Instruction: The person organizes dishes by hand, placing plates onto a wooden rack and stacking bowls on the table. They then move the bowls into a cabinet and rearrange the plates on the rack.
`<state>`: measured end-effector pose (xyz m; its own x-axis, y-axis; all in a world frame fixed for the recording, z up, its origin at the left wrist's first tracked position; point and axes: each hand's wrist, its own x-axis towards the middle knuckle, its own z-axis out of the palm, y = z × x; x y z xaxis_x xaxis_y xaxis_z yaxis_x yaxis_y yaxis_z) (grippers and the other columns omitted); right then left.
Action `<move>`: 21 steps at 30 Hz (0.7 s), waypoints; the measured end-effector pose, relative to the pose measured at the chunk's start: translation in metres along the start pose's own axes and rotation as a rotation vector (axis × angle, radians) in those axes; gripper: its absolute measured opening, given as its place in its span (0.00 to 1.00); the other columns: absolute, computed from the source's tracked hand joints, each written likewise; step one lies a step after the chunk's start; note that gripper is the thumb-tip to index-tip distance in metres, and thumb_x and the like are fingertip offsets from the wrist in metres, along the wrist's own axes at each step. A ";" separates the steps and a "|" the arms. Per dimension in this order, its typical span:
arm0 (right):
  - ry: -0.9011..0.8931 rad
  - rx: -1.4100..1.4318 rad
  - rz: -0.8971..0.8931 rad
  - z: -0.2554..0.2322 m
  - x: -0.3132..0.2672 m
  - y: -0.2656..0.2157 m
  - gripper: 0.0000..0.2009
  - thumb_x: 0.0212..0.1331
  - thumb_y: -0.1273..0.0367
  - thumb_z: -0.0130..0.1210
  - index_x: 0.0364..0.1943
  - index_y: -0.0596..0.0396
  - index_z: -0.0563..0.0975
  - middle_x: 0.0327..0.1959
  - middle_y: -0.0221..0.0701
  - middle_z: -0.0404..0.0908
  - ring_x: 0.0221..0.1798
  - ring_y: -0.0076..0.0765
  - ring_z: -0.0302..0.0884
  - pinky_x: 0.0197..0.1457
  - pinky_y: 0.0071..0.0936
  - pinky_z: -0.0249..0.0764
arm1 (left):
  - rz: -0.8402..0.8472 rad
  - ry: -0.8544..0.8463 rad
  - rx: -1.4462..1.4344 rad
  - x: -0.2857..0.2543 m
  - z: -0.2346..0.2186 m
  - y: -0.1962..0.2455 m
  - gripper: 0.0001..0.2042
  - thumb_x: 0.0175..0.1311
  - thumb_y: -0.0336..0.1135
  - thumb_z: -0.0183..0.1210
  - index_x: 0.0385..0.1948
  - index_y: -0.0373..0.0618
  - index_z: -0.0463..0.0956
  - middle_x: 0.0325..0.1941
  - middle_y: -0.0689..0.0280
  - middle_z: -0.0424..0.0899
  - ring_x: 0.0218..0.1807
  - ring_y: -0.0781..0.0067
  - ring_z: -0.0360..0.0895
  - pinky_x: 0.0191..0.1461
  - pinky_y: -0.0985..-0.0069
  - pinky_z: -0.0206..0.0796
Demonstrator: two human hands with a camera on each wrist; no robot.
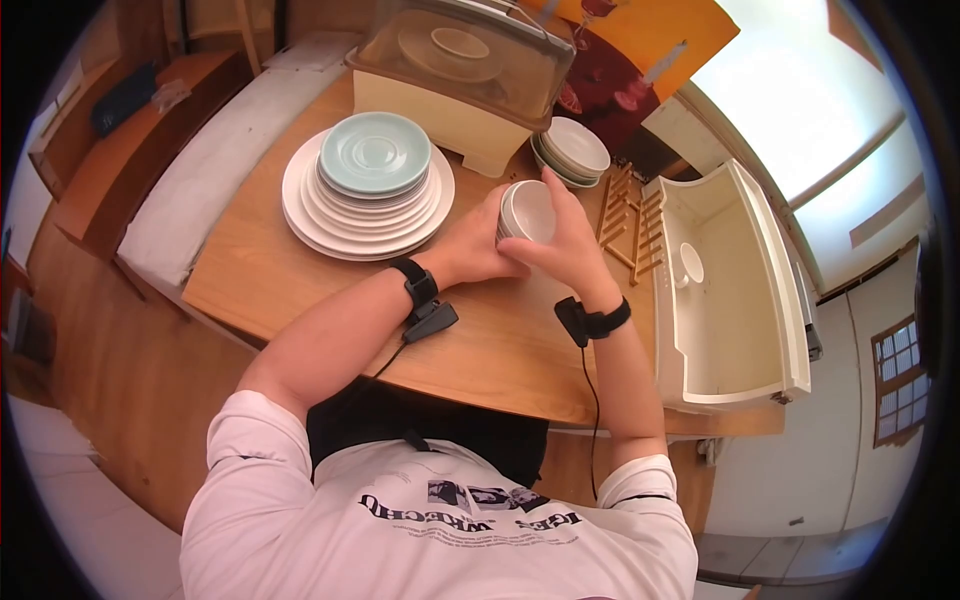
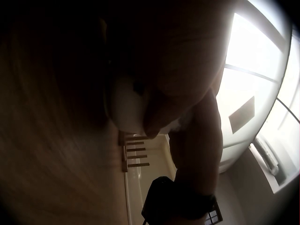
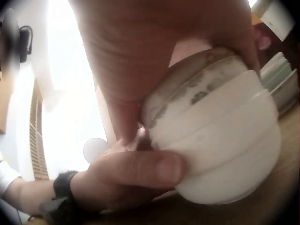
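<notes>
A small stack of nested bowls (image 1: 531,212) is between the two hands over the middle of the table. My left hand (image 1: 478,243) grips the stack from its left, and in the right wrist view the left thumb (image 3: 166,169) presses on the outer wall. My right hand (image 1: 570,248) holds the other side, its fingers and thumb spread around the upper rim. Seen from the right wrist, the bowls (image 3: 225,140) are tilted; the lower ones are plain white and an upper one has a grey-brown pattern. The left wrist view is mostly dark.
To the left stands a stack of white plates (image 1: 300,205), topped by a pale green plate (image 1: 375,152). Behind is a cream dish box (image 1: 430,115) with a translucent lid. More bowls (image 1: 575,148), a wooden rack (image 1: 637,225) and a cream tub (image 1: 735,320) containing a white cup (image 1: 690,262) are at right.
</notes>
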<state>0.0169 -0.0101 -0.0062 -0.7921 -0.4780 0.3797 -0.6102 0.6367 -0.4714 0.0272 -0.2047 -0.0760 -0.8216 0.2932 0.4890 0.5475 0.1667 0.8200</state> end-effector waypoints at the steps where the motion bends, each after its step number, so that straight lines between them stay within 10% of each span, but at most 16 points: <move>1: 0.013 0.131 0.001 -0.004 -0.003 0.005 0.50 0.57 0.54 0.74 0.78 0.66 0.60 0.77 0.53 0.67 0.80 0.54 0.64 0.80 0.41 0.63 | -0.005 -0.007 0.011 0.000 -0.001 0.000 0.58 0.44 0.41 0.85 0.78 0.43 0.53 0.73 0.52 0.73 0.74 0.52 0.72 0.76 0.61 0.65; 9: 0.030 1.079 0.330 0.025 -0.041 0.070 0.31 0.80 0.52 0.45 0.79 0.55 0.64 0.73 0.34 0.74 0.72 0.32 0.73 0.73 0.34 0.70 | 0.017 0.003 -0.034 0.002 0.004 -0.005 0.60 0.44 0.38 0.85 0.79 0.40 0.50 0.76 0.52 0.70 0.77 0.54 0.69 0.80 0.62 0.62; 21: 0.214 1.334 0.479 0.005 -0.054 0.088 0.26 0.77 0.54 0.53 0.59 0.69 0.77 0.55 0.47 0.86 0.54 0.43 0.87 0.63 0.37 0.81 | -0.083 0.023 -0.125 0.003 0.006 -0.010 0.55 0.49 0.20 0.73 0.81 0.36 0.45 0.80 0.52 0.62 0.83 0.58 0.60 0.86 0.62 0.53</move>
<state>0.0059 0.0685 -0.0720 -0.9777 -0.2084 0.0274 0.0560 -0.3839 -0.9217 0.0201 -0.1998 -0.0842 -0.8671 0.2618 0.4238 0.4551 0.0706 0.8876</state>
